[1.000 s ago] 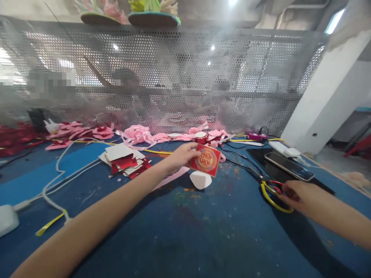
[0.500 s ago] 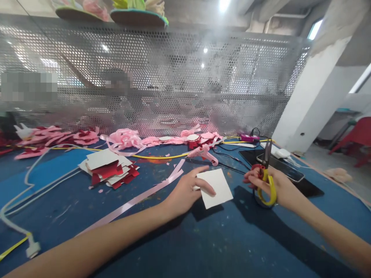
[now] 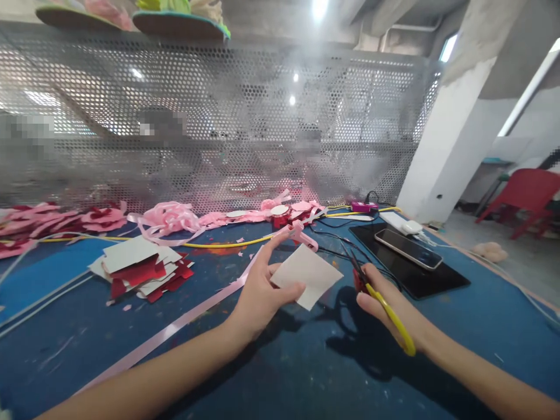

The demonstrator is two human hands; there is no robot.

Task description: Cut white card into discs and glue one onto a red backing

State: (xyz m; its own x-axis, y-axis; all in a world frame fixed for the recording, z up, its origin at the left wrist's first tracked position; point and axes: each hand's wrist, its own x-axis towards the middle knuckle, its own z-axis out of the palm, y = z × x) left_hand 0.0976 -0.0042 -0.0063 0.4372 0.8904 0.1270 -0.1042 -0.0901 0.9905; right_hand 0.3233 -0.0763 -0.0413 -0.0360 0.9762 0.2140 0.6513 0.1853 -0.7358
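Between thumb and fingers, my left hand (image 3: 262, 286) pinches a white square of card (image 3: 312, 277), tilted and raised over the blue table. My right hand (image 3: 387, 300) grips scissors (image 3: 391, 318) with yellow and red handles; their dark blades point up and to the left, a short way right of the card and apart from it. Just behind the card lies a pink glue gun (image 3: 301, 233), partly covered by my left hand. A pink ribbon (image 3: 175, 326) runs diagonally under my left forearm.
Left of my hands is a pile of white and red cards (image 3: 135, 262). Pink ribbon (image 3: 168, 224) and petal pieces (image 3: 61, 220) line the back by a perforated metal screen (image 3: 245, 128). A phone (image 3: 409, 249) rests on a black tablet (image 3: 446, 283). Cables (image 3: 240, 244) cross the table.
My left hand has lifted and turned the card so a corner points down. The scissors have swung from upright to leaning left, closer to the card. The view has shifted right.
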